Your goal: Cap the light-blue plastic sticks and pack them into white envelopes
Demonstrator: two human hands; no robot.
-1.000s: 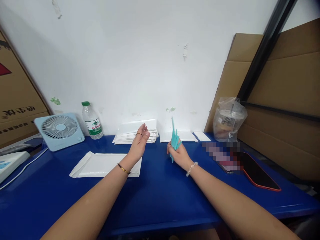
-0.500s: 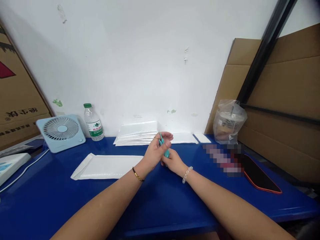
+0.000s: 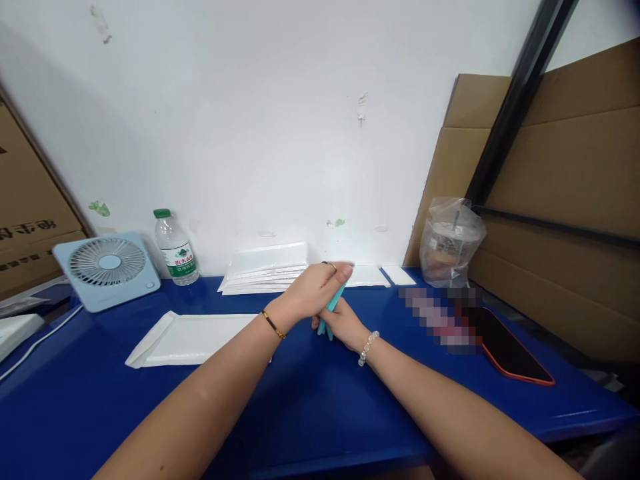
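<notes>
While both hands are holding the bundle of teal strips (image 3: 334,303) just above the bench (image 3: 320,400), the left hand (image 3: 307,292) is wrapping over the top and the right hand (image 3: 343,325) is gripping the bottom end. I'm guessing loose strips could be slipping out and scattering if either grip is easing off

bare blue table (image 3: 320,400) in front, envelope (image 3: 195,338) left, phone (image 3: 510,347) right
</notes>
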